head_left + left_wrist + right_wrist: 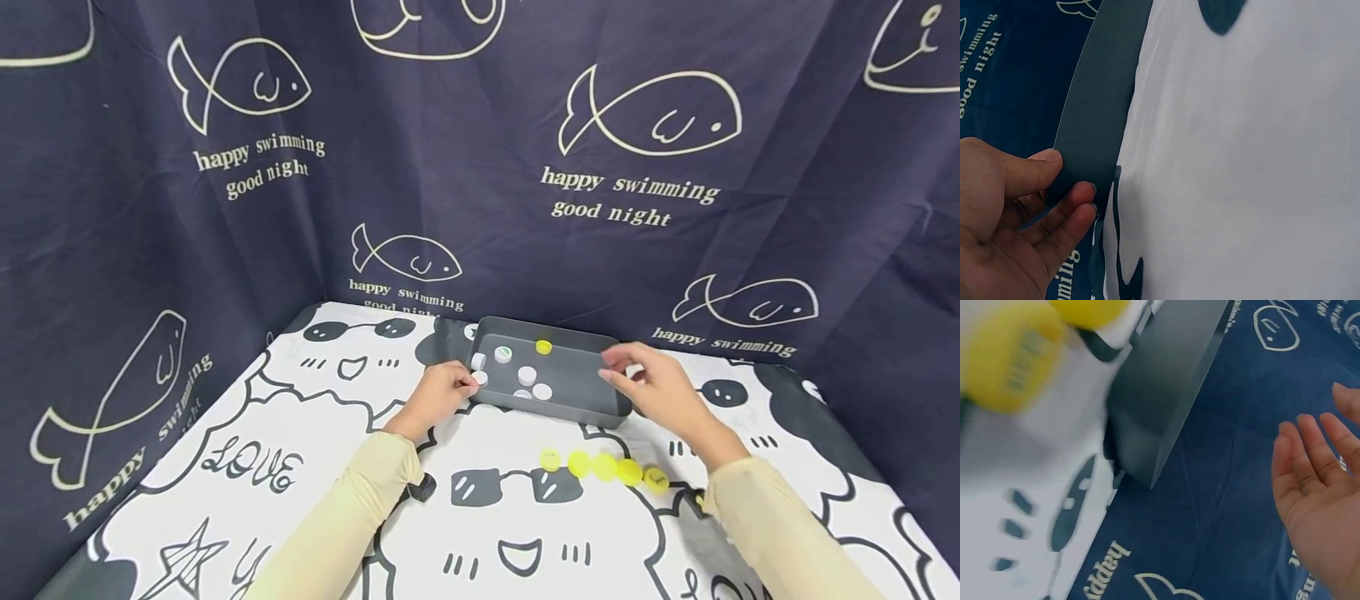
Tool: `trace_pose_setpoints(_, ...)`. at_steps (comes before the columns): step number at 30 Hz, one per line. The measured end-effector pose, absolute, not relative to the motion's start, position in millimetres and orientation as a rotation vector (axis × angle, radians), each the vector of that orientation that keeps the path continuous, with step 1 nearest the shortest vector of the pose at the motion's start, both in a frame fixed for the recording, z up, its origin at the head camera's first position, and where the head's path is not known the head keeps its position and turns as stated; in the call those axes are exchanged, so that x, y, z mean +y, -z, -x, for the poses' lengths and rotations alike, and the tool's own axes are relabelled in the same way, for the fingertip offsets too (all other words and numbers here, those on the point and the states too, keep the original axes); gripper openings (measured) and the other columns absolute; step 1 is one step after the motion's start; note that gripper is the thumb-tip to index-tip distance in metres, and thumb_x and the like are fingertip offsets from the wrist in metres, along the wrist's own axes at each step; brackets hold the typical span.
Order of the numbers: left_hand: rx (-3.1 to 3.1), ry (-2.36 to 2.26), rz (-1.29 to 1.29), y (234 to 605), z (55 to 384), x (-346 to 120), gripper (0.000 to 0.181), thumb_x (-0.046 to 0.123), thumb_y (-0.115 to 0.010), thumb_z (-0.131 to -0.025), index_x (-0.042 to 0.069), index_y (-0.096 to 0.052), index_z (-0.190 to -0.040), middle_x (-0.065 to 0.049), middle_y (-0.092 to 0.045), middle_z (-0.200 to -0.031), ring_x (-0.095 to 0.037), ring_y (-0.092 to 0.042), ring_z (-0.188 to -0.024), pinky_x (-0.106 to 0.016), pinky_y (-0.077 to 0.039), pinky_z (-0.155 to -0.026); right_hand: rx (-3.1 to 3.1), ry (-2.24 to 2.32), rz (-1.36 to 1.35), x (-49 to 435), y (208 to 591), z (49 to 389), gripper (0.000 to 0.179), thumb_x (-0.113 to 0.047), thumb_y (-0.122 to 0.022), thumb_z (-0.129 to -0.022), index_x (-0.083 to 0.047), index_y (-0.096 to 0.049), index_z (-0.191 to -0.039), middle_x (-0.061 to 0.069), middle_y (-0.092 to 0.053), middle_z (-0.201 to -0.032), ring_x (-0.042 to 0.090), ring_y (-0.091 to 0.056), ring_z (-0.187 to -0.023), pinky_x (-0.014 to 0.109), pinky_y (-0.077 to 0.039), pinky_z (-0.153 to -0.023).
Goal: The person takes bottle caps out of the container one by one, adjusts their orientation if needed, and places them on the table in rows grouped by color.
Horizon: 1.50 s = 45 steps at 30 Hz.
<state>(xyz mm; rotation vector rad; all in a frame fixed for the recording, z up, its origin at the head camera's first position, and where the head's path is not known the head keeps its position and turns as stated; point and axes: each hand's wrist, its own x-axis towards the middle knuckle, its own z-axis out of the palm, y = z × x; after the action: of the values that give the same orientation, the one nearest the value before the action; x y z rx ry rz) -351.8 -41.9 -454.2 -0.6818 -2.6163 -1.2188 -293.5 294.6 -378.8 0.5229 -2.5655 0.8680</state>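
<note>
My left hand (441, 392) grips a dark grey rectangular tray (581, 375) at its near left corner. In the left wrist view the thumb lies on the rim and the other fingers are against the outer wall. Several white bottle caps (527, 375) lie in the tray's left half, along with one yellow bottle cap (543, 347). Above the tray's right end is my right hand (656, 390), its fingers loosely bent and holding nothing; the right wrist view shows the bare palm beyond the tray wall (1154, 387).
A slanting row of several yellow caps (604, 467) lies on the white patterned cloth (420, 533), in front of the tray. Close behind the tray hangs a dark blue curtain (510, 250) with fish drawings, which also encloses the sides.
</note>
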Motion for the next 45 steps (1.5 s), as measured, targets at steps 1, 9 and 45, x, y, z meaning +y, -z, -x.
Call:
trace_pose_setpoints(1, -2.616, 1.220, 0.681, 453.8, 351.7, -42.4, 0.007, 0.001, -0.073, -0.088, 0.005, -0.077, -0.084, 0.001, -0.067, -0.086, -0.010, -0.061, -0.080, -0.025, -0.052, -0.073, -2.579, -0.856, -0.535, 292.0, 375.7, 302.0, 0.021, -0.020, -0.075, -0.090, -0.011, -0.070, -0.108, 0.001, -0.070, -0.098, 0.011, -0.063, -0.087, 0.025, -0.053, -0.072)
trace_pose_setpoints(9, -2.609, 1.227, 0.689, 452.5, 350.0, -42.8, 0.006, 0.001, -0.072, -0.088, 0.005, -0.076, -0.083, 0.001, -0.066, -0.084, -0.010, -0.059, -0.077, -0.023, -0.051, -0.070, -2.763, -0.830, -0.569, 270.8, 367.5, 361.2, 0.030, -0.018, -0.073, -0.091, -0.005, -0.068, -0.118, 0.012, -0.068, -0.112, 0.027, -0.067, -0.097, 0.046, -0.053, -0.083)
trace_pose_setpoints(45, -2.602, 1.180, 0.743, 454.5, 353.3, -44.2, 0.005, 0.001, -0.072, -0.088, 0.003, -0.077, -0.086, -0.001, -0.067, -0.086, -0.009, -0.060, -0.078, -0.020, -0.051, -0.070, -3.149, -0.314, -0.597, 226.8, 414.5, 432.8, 0.026, -0.018, -0.069, -0.092, -0.002, -0.073, -0.112, 0.014, -0.071, -0.111, 0.033, -0.064, -0.107, 0.050, -0.048, -0.097)
